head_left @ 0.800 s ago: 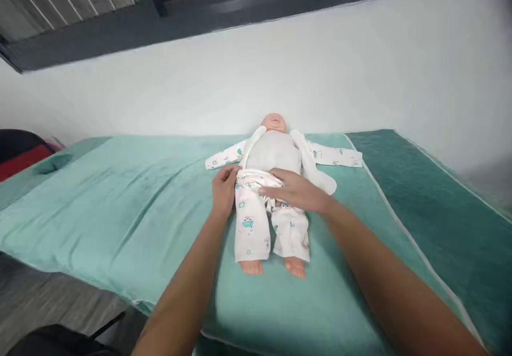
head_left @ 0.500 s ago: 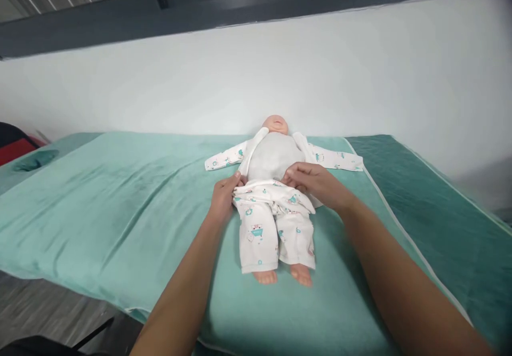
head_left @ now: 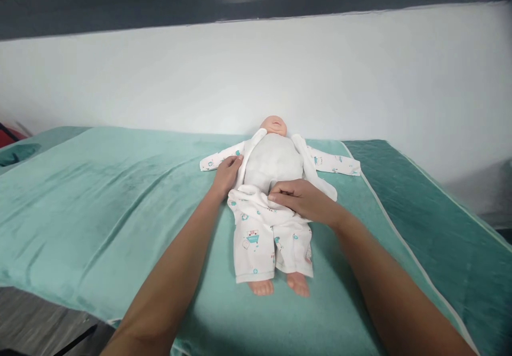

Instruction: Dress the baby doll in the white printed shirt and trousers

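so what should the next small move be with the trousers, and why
Probably ease the trousers' waistband up evenly over the doll's lower torso with the right hand: it is at the front of the trousers, where the cloth looks bunched and uneven, and the pale torso shows above. The left hand is beside the open top.

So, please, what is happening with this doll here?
A person is handling a clothed doll that lies face-up on a green sheet. The right hand pinches the patterned trousers near the waist. The left hand is at the open jacket; whether it grips is unclear. Both feet show below the trousers.
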The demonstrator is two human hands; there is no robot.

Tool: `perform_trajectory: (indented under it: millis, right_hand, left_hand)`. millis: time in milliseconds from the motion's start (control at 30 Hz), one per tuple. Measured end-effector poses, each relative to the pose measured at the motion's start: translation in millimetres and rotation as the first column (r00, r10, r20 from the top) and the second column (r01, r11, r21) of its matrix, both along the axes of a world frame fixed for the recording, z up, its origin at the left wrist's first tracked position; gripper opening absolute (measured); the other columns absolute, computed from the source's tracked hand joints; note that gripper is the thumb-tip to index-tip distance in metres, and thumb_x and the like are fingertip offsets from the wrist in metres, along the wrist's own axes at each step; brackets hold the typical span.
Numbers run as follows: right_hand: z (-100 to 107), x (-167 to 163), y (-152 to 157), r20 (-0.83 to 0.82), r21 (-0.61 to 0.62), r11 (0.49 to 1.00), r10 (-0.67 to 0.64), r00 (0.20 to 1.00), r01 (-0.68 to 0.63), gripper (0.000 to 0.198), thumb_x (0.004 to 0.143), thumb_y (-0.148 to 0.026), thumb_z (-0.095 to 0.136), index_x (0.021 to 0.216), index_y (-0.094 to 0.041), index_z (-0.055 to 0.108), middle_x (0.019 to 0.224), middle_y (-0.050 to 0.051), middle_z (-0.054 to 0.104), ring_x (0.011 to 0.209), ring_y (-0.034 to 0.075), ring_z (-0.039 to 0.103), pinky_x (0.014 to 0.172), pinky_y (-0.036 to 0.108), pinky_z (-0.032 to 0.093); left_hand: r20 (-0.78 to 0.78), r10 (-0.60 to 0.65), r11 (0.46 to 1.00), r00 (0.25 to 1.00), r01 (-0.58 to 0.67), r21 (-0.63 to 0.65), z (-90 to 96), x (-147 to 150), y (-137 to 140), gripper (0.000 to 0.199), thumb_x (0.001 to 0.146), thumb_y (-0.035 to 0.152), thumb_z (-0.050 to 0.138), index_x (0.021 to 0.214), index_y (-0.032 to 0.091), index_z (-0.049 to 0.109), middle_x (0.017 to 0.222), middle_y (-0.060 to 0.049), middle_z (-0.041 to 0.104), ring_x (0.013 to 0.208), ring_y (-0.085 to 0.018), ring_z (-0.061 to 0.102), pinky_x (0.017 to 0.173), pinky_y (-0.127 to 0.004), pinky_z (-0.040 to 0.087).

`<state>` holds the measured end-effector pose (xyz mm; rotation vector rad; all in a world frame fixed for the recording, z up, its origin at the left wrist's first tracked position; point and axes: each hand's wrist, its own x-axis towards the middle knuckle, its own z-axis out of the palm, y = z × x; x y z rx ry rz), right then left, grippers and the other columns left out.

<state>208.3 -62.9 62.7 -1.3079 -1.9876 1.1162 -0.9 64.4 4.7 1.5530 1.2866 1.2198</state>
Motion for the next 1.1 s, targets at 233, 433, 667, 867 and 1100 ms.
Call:
perform_trajectory:
  millis: [233, 433, 667, 867, 1100]
  right_hand:
    - [-1.7, -8.2, 2.8, -0.053, 0.093, 0.993, -0.070, 0.996, 0.075, 0.026, 0.093, -0.041, 0.051, 0.079, -0.021, 0.060, 0.069, -0.003, 0.059, 0.061, 0.011, 0.049, 0.057, 0.025, 0.035]
    - [-27.3, 37.3, 33.9, -0.369, 0.244, 0.644, -0.629, 0.684, 0.725, 0.016, 0.083, -0.036, 0.060, 0.087, -0.021, 0.065, 0.088, 0.002, 0.068, 0.081, 0.016, 0.061, 0.078, 0.030, 0.046]
    - [-63.7, 95.0, 59.6, 0.255, 0.300, 0.569, -0.821, 0.510, 0.766, 0.028, 0.082, -0.048, 0.056, 0.081, -0.020, 0.060, 0.087, 0.008, 0.068, 0.079, 0.022, 0.059, 0.070, 0.032, 0.039]
    - [-56.8, 84.2, 53.0, 0.266, 0.212, 0.712, -0.701, 0.661, 0.669, 0.036, 0.081, -0.052, 0.054, 0.066, -0.020, 0.057, 0.070, 0.003, 0.063, 0.070, 0.019, 0.053, 0.064, 0.030, 0.035]
    - [-52.8, 92.8, 55.5, 0.024, 0.232, 0.578, -0.808, 0.589, 0.783, 0.030, 0.079, -0.049, 0.053, 0.069, -0.021, 0.052, 0.071, 0.001, 0.057, 0.067, 0.017, 0.048, 0.063, 0.030, 0.035]
  left_hand:
    - [0.405, -0.251, 0.886, 0.879, 0.377, -0.271, 11.3, -8.8, 19.4, 0.042, 0.078, 0.054, 0.069, 0.092, 0.014, 0.068, 0.085, -0.007, 0.073, 0.085, -0.023, 0.067, 0.077, -0.033, 0.052]
    - [0.604, -0.240, 0.732, 0.760, 0.550, -0.402, 21.1, -18.4, 18.5, 0.043, 0.090, 0.046, 0.057, 0.115, 0.012, 0.069, 0.101, -0.012, 0.076, 0.097, -0.026, 0.071, 0.089, -0.037, 0.057]
    - [0.650, -0.185, 0.787, 0.737, 0.507, -0.351, 16.3, -17.6, 26.0, 0.037, 0.085, 0.033, 0.064, 0.116, 0.012, 0.068, 0.103, -0.012, 0.076, 0.098, -0.025, 0.071, 0.093, -0.036, 0.056]
    - [0.553, -0.056, 0.949, 0.831, 0.217, -0.230, 16.1, -29.5, 23.8, 0.032, 0.072, 0.036, 0.074, 0.093, 0.015, 0.066, 0.087, -0.007, 0.073, 0.077, -0.020, 0.068, 0.073, -0.031, 0.055]
    - [-0.044, 0.272, 0.956, 0.961, -0.275, -0.105, 8.6, -55.0, 23.7, 0.027, 0.071, 0.045, 0.065, 0.078, 0.018, 0.064, 0.066, 0.000, 0.061, 0.059, -0.016, 0.053, 0.057, -0.027, 0.038]
